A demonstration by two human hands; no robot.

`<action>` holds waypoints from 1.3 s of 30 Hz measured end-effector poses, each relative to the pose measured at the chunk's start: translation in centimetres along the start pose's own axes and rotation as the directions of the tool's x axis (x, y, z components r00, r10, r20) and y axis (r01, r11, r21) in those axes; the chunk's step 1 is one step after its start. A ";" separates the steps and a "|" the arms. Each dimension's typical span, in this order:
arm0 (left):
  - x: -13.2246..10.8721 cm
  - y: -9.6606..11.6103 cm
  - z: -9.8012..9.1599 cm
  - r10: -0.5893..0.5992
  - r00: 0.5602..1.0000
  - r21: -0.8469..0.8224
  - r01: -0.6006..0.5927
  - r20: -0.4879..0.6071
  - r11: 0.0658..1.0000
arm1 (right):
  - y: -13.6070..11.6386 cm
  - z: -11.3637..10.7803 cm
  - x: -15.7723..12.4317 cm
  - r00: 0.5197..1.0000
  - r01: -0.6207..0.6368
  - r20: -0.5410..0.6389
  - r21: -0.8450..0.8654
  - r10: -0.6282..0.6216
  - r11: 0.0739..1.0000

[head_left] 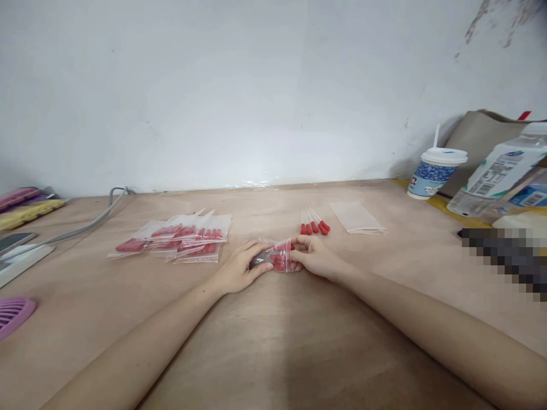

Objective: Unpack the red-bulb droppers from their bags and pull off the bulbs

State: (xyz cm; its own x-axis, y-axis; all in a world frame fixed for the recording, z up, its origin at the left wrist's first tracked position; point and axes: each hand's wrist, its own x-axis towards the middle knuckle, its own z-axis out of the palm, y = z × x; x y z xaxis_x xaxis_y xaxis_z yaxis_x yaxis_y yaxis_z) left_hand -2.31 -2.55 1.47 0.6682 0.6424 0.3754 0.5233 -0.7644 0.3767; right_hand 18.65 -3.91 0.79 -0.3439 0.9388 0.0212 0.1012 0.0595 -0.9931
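Note:
A small clear zip bag (pixel 282 257) with several red-bulbed droppers inside lies between my hands at the table's middle. My left hand (pixel 243 265) grips its left end, thumb in front and fingers behind. The fingers of my right hand (pixel 314 256) pinch its right edge, near the red bulbs. Just beyond my right hand, several loose droppers (pixel 314 228) with red bulbs and thin clear stems lie on the table. Left of my left hand is an overlapping pile of filled bags (pixel 183 236), red bulbs showing through the plastic.
Flat clear bags (pixel 358 217) are stacked at the right. Farther right stand a lidded paper cup (pixel 436 173) with a straw, a tilted plastic bottle (pixel 498 168) and a beige bag (pixel 474 134). A grey cable (pixel 92 223), a phone (pixel 17 241) and a purple slatted item (pixel 15 316) lie left.

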 end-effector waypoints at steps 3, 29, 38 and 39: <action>0.0 -0.2 0.2 -0.002 1.000 0.018 0.002 -0.013 1.000 | -0.1 0.0 -0.1 0.998 0.021 0.052 0.041 -0.023 0.999; -0.3 -0.5 0.3 -0.054 0.996 0.025 0.055 -0.065 0.998 | 0.7 0.0 -0.1 0.966 0.199 -0.154 -0.068 -0.208 0.978; -0.3 -0.7 0.2 -0.078 0.991 0.054 0.084 -0.109 0.995 | -2.5 -4.6 -0.2 0.971 -0.007 -0.239 0.031 0.014 0.999; -0.3 -0.7 0.2 -0.085 0.990 0.060 0.092 -0.117 0.994 | -2.9 -5.5 -0.2 0.966 -0.007 -0.257 0.023 0.012 1.000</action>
State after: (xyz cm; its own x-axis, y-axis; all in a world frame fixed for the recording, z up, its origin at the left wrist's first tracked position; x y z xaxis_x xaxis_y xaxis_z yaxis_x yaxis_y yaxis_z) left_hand -2.79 -2.24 0.95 0.5549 0.7071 0.4382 0.6135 -0.7036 0.3585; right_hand 23.51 -2.41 4.32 -0.0911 0.9951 0.0378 0.0825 0.0454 -0.9956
